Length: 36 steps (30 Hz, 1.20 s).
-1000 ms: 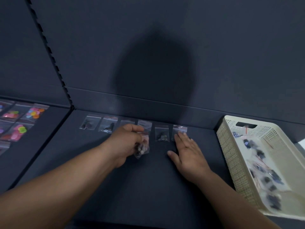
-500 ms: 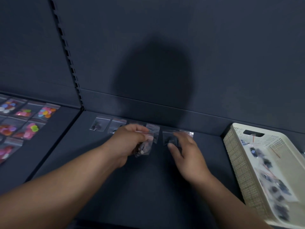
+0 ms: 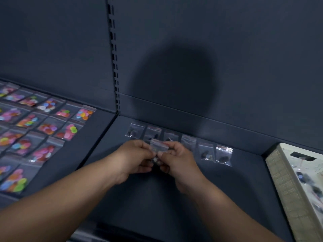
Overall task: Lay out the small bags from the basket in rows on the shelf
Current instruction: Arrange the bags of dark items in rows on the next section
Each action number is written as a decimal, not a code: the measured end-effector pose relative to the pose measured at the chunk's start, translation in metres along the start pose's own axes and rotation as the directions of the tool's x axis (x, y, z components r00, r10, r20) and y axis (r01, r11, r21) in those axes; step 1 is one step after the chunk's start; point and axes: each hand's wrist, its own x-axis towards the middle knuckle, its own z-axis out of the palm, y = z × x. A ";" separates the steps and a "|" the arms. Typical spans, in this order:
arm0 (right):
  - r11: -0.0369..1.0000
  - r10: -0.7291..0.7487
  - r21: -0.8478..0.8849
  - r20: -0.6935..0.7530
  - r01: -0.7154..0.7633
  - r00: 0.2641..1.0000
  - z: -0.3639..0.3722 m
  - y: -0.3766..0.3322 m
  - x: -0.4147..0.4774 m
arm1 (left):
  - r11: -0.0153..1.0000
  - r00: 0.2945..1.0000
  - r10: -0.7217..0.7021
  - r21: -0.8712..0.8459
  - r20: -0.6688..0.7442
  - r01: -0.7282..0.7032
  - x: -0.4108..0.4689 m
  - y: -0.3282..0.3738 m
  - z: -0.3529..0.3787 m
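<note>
Both hands meet over the middle of the dark shelf (image 3: 218,198). My left hand (image 3: 134,158) and my right hand (image 3: 176,158) together pinch one small clear bag (image 3: 158,145) with dark pieces inside, lifted just above the surface. Behind the hands a row of several small clear bags (image 3: 206,152) of dark pieces lies along the back wall; the rightmost bag (image 3: 224,155) sits free of the hands. The cream basket (image 3: 286,187) stands at the right edge, with more small bags (image 3: 312,186) inside.
On the neighbouring shelf section to the left lie rows of bags with coloured buttons (image 3: 43,126). A slotted upright (image 3: 114,67) divides the two sections. The back wall rises right behind the row.
My right hand left the shelf surface and joined the left hand on the held bag. The view has swung left, showing more of the coloured bags and less of the basket.
</note>
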 end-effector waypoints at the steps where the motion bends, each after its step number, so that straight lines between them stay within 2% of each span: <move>1: 1.000 0.013 -0.021 0.031 -0.012 0.999 0.005 0.001 0.001 | 1.000 1.000 0.007 0.000 -0.002 -0.007 0.000 -0.002 -0.006; 6: 0.997 0.034 -0.078 0.111 -0.026 0.993 0.024 0.006 0.008 | 0.999 0.997 0.027 0.047 -0.079 -0.023 0.004 -0.007 -0.035; 9: 0.979 0.068 -0.197 0.119 -0.044 0.990 0.036 0.007 0.013 | 0.982 0.992 0.060 0.186 -0.109 -0.039 0.008 -0.011 -0.048; 11: 0.938 0.073 -0.344 0.086 -0.039 0.994 0.045 0.008 0.019 | 0.946 0.986 0.115 0.316 -0.119 -0.073 0.011 -0.014 -0.058; 12: 0.873 0.034 -0.488 0.055 -0.003 0.998 0.048 0.007 0.021 | 0.908 0.979 0.160 0.408 -0.126 -0.096 0.013 -0.015 -0.064; 13: 0.746 -0.040 -0.664 0.027 0.047 0.999 0.049 0.007 0.023 | 0.847 0.969 0.210 0.519 -0.132 -0.113 0.014 -0.015 -0.071; 14: 0.574 -0.138 -0.813 0.021 0.097 0.990 0.049 0.006 0.023 | 0.769 0.956 0.261 0.628 -0.133 -0.122 0.016 -0.015 -0.078; 15: 0.409 -0.244 -0.900 0.052 0.151 0.968 0.049 0.006 0.021 | 0.691 0.944 0.306 0.710 -0.123 -0.132 0.016 -0.014 -0.084; 16: 0.297 -0.329 -0.930 0.112 0.215 0.938 0.048 0.009 0.019 | 0.631 0.933 0.347 0.760 -0.099 -0.154 0.016 -0.013 -0.088; 18: 0.188 -0.407 -0.919 0.248 0.346 0.879 0.045 0.017 0.018 | 0.546 0.912 0.411 0.803 -0.008 -0.239 0.016 -0.014 -0.093; 21: 0.098 -0.418 -0.889 0.371 0.448 0.829 0.039 0.036 0.021 | 0.409 0.874 0.455 0.833 0.169 -0.374 0.017 -0.018 -0.097; 25: 0.043 -0.438 -0.883 0.404 0.467 0.803 0.042 0.039 0.030 | 0.323 0.857 0.436 0.842 0.274 -0.433 0.023 -0.018 -0.103; 31: 0.030 -0.454 -0.873 0.422 0.487 0.784 0.053 0.039 0.037 | 0.271 0.859 0.423 0.864 0.289 -0.424 0.032 -0.011 -0.113; 36: 0.051 -0.408 -0.872 0.427 0.487 0.807 0.052 0.038 0.034 | 0.249 0.862 0.411 0.873 0.297 -0.420 0.031 -0.009 -0.113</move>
